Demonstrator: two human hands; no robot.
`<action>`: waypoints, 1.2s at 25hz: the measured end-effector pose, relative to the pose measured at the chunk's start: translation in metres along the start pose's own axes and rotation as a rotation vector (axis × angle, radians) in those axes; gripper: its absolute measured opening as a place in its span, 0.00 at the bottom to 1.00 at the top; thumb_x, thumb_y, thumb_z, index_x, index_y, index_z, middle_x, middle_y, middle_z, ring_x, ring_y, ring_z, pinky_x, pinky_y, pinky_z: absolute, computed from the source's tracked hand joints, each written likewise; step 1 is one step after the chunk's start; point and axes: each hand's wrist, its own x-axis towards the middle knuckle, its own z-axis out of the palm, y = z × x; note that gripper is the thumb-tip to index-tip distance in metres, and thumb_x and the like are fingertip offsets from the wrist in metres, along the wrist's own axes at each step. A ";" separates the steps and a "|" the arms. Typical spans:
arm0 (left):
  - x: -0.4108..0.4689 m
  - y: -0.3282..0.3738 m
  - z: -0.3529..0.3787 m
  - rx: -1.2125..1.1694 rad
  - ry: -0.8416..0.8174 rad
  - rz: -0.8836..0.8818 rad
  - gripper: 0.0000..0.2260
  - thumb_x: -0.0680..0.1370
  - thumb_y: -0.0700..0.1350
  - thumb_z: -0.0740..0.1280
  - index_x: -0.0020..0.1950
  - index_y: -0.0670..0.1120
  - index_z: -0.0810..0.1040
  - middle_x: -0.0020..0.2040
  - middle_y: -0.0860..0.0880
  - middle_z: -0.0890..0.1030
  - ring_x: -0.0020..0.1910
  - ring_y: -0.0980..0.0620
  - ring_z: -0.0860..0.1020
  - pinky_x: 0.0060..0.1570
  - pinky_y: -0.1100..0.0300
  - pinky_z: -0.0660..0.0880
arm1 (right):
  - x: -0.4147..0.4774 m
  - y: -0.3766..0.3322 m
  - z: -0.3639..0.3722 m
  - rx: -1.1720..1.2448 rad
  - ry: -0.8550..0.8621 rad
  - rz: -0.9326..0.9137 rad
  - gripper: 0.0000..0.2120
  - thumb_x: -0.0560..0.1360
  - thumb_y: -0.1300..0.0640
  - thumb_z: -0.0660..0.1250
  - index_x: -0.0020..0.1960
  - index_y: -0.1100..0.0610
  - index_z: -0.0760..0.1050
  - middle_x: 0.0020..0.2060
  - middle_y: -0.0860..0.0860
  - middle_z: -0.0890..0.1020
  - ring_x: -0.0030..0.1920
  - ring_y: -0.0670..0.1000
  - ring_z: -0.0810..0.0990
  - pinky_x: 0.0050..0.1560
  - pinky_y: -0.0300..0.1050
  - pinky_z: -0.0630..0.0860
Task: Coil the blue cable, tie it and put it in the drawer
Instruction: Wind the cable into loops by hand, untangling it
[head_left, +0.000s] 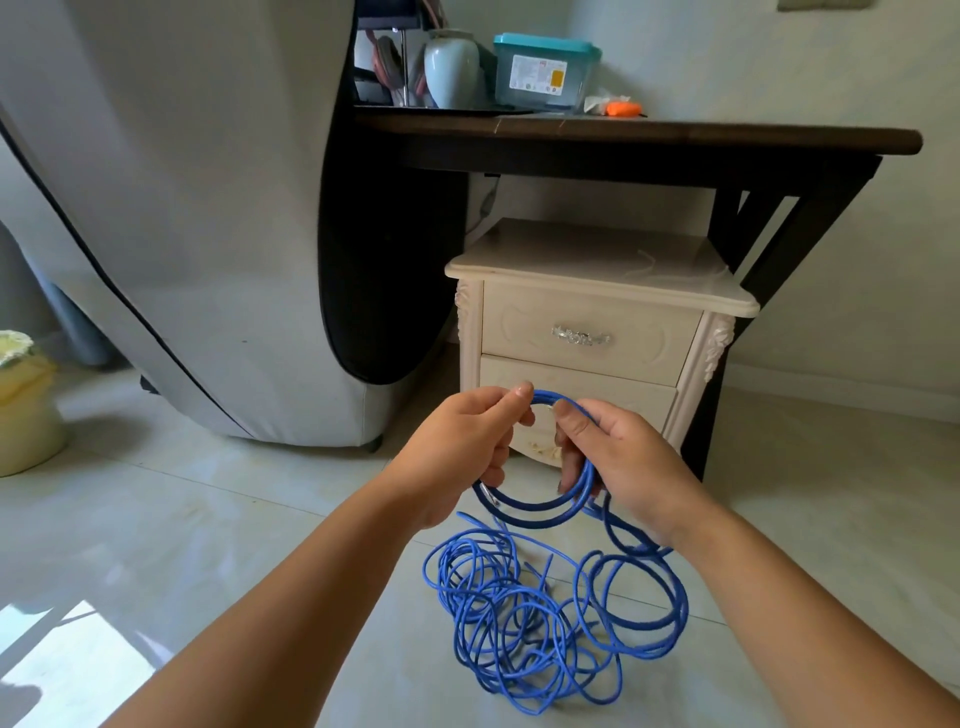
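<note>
A long blue cable (545, 618) lies in a loose tangle on the tiled floor below my hands. Its upper end forms a small round coil of a few turns (540, 506) held up in the air. My left hand (462, 441) pinches the top of that coil between thumb and fingers. My right hand (618, 457) grips the coil's right side, fingers curled around the strands. Behind my hands stands a cream bedside cabinet; its upper drawer (587, 332) with a silver handle is closed, and the lower drawer front (576, 387) is partly hidden by my hands.
A dark wooden table (639, 137) stands over the cabinet, bearing a pale vase (451, 67), a teal-lidded box (545, 70) and an orange item. A grey covered appliance (218, 234) fills the left. A yellow bin (23, 405) sits at far left.
</note>
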 end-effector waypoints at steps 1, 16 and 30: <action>0.001 -0.001 0.000 -0.003 0.016 0.014 0.15 0.83 0.53 0.60 0.44 0.44 0.75 0.29 0.54 0.63 0.27 0.56 0.60 0.27 0.65 0.63 | 0.000 0.000 0.000 0.088 -0.028 0.018 0.19 0.76 0.41 0.60 0.40 0.57 0.73 0.26 0.52 0.79 0.31 0.50 0.78 0.38 0.44 0.73; 0.000 0.000 -0.009 -0.205 0.302 0.138 0.17 0.85 0.51 0.55 0.40 0.45 0.69 0.28 0.53 0.61 0.26 0.56 0.59 0.25 0.65 0.61 | -0.005 0.003 0.014 0.177 -0.039 -0.009 0.06 0.79 0.52 0.65 0.53 0.51 0.79 0.44 0.47 0.87 0.42 0.48 0.77 0.47 0.43 0.73; -0.004 -0.032 0.015 0.266 -0.327 -0.113 0.16 0.74 0.50 0.69 0.62 0.56 0.79 0.59 0.54 0.81 0.60 0.53 0.79 0.64 0.54 0.74 | 0.009 -0.009 -0.003 1.209 0.174 0.171 0.12 0.83 0.57 0.55 0.44 0.59 0.72 0.24 0.48 0.65 0.23 0.46 0.68 0.39 0.45 0.79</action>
